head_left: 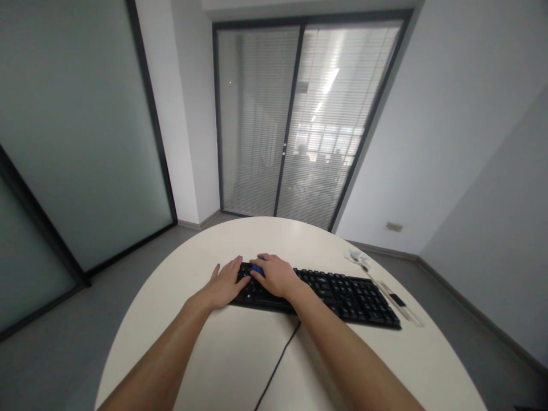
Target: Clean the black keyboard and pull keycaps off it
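Observation:
A black keyboard [342, 294] lies on the round white table [240, 354], its cable running toward me. My left hand [223, 283] rests over the keyboard's left end with fingers stretched out and the thumb apart on the keys. Close beside it, my right hand [276, 275] is closed around a small blue object [257, 267] held down against the keys on the left side. Most of the blue object is hidden by the fingers, so its kind cannot be told.
Behind the keyboard's right end lie thin pale sticks [391, 299], one with a black part, and a crumpled white and clear item [357, 257]. The black cable [278, 362] crosses the table's near side. Beyond the table stand glazed doors with blinds [308, 125] and white walls.

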`<state>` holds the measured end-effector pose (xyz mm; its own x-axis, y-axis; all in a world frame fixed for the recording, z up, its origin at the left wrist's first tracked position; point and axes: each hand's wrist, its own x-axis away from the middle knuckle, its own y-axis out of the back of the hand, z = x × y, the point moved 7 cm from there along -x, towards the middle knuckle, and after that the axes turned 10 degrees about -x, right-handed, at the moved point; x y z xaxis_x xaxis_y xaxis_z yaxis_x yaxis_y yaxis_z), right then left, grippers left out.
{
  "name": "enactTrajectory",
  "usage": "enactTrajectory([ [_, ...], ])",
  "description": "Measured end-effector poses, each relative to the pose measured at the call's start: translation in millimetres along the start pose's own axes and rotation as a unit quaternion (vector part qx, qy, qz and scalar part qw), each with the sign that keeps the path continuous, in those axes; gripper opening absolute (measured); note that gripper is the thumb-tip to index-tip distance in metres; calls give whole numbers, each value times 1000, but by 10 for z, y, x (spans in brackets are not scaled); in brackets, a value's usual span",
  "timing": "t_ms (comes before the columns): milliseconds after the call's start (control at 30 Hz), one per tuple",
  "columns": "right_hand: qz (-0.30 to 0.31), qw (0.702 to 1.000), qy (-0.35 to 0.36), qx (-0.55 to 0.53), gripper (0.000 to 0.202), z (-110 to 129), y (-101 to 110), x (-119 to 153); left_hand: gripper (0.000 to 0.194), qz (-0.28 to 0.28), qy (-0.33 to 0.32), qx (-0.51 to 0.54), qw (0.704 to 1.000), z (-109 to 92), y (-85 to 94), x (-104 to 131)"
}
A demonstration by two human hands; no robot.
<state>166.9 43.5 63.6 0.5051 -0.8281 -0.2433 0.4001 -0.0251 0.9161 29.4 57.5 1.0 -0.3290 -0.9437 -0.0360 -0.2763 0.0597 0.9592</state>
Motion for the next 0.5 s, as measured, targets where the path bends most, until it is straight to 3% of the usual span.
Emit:
enactTrajectory([
  [333,24,999,-24,-43,37,-274,207,220,70,15,1,-28,999,-46,34,10],
  [500,5,996,-70,-46,35,-475,401,440,71,8,-3,-42,999,-26,47,20],
])
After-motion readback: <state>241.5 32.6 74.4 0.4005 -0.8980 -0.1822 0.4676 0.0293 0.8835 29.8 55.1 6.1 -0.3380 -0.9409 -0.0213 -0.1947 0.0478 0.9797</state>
